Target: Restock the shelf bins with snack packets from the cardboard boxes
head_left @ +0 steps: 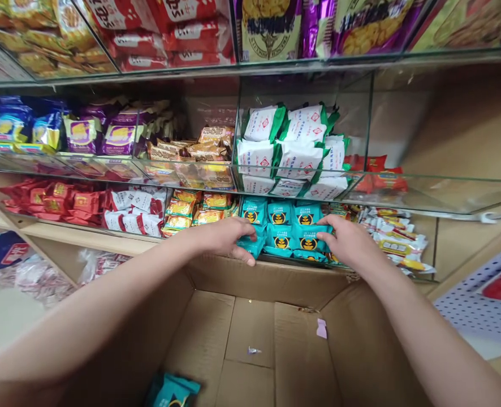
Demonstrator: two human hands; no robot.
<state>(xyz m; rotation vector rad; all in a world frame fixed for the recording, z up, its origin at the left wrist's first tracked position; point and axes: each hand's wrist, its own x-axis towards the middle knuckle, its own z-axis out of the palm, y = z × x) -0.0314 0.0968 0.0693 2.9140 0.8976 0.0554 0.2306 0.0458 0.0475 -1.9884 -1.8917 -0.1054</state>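
Note:
Several teal snack packets [281,230] with black and yellow labels stand stacked in a lower shelf compartment. At the stack's left side is my left hand [227,237], its thumb and fingers apart against the leftmost packets. From the right, my right hand [350,243] reaches in, its fingertips apart and touching the right-hand packets. Neither hand is closed round a packet. Below both arms is a large open cardboard box [250,328]. One more teal packet [176,390] lies in its near left part, partly cut off by the frame's edge.
White-and-green packets [299,150] sit behind a glass shelf front [284,172] just above my hands. Red packets [59,198] and yellow-orange packets [182,212] lie left of the teal stack, small white-and-yellow packets [397,237] right. A pink scrap [321,328] is inside the box.

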